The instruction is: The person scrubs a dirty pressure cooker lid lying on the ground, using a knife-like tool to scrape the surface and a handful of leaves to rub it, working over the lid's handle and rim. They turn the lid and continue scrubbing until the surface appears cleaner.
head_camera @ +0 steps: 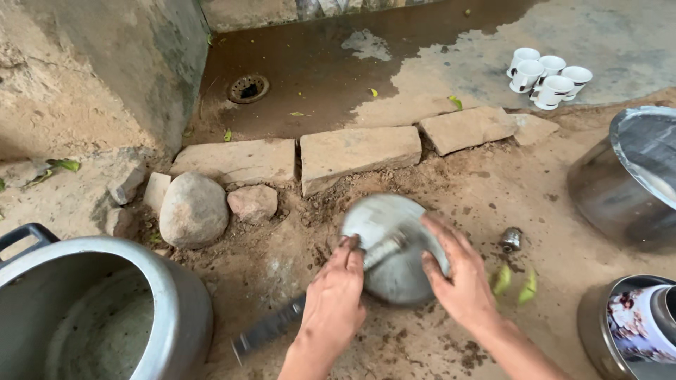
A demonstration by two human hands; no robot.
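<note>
Nearest, left hand (334, 295): fingers together, pressed on the near edge of a round metal lid (394, 248) by its long dark handle (271, 327); grip possibly closed, blurred. Right hand (461, 278): fingers spread flat on the lid's right side. Lid lies on bare dirt ground (436, 338), centre. Left: large open metal pot (98, 309). Right: steel vessel (627, 179); small metal weight (510, 239) just beside the lid. Beyond: round stone (193, 209), stone slabs (359, 153), white cups (549, 77), floor drain (248, 89).
</note>
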